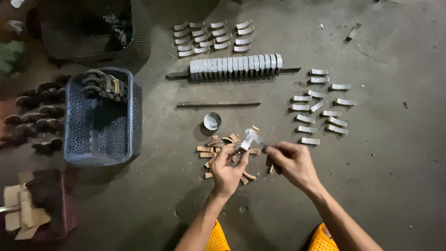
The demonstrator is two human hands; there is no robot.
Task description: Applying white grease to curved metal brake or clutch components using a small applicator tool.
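Nearby, brown curved pads [226, 151] underlie both hands; blue basket [100, 121] left.

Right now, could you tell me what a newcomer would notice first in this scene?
At centre, the left hand pinches a small pale piece while the right hand meets it, above a heap of brown ridged pads. Above them a long row of grey curved plates sits threaded on a bar. At left lies a blue basket.
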